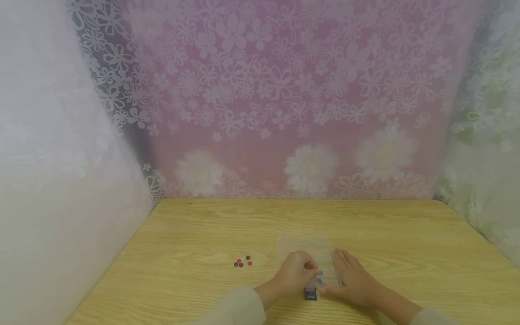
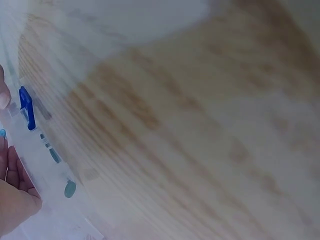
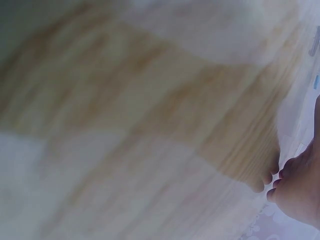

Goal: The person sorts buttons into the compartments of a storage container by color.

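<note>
A clear flat plastic case (image 1: 302, 246) with a blue clip (image 1: 310, 294) at its near end lies on the table. My left hand (image 1: 293, 271) is over it, fingers curled and pinching a small blue disc (image 2: 2, 133) at the tips. A blue disc (image 1: 319, 280) shows just below those fingertips in the head view. Along the case's right edge lies my right hand (image 1: 357, 282), fingers straight and thumb stretched to the near end by the clip. The left wrist view shows a dark green oval (image 2: 70, 189) on the clear plastic.
Several small red and dark discs (image 1: 241, 265) lie loose on the wood-grain table (image 1: 183, 253), left of the case. A pink flowered curtain (image 1: 284, 90) hangs behind the table, and a white sheet (image 1: 61, 158) hangs at the left.
</note>
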A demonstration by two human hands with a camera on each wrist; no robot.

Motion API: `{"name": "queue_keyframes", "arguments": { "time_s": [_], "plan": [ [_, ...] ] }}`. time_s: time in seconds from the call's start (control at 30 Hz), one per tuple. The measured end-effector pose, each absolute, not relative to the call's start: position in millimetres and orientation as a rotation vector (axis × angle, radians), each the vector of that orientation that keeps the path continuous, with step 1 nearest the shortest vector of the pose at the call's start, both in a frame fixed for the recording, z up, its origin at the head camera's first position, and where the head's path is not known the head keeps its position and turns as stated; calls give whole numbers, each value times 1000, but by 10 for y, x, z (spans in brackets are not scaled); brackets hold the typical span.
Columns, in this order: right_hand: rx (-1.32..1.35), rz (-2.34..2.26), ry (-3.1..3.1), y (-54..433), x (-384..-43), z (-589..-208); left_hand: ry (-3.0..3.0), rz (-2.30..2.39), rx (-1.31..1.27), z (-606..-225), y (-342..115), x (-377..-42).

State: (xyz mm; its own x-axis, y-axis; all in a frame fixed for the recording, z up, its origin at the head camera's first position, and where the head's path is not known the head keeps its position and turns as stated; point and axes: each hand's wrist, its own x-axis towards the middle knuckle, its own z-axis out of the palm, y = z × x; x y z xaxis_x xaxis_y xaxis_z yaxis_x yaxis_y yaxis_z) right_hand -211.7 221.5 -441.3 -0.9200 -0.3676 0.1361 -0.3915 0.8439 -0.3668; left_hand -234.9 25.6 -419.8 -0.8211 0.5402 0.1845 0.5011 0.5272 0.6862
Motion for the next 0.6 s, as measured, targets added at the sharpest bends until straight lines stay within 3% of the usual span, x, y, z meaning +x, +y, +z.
{"name": "queue_keyframes", "arguments": {
  "time_s": [0.6],
  "plan": [
    [645, 646, -2947, 2236, -2134, -4442, 2734, 1083, 992, -4214, 258, -2342]
  ]
}}
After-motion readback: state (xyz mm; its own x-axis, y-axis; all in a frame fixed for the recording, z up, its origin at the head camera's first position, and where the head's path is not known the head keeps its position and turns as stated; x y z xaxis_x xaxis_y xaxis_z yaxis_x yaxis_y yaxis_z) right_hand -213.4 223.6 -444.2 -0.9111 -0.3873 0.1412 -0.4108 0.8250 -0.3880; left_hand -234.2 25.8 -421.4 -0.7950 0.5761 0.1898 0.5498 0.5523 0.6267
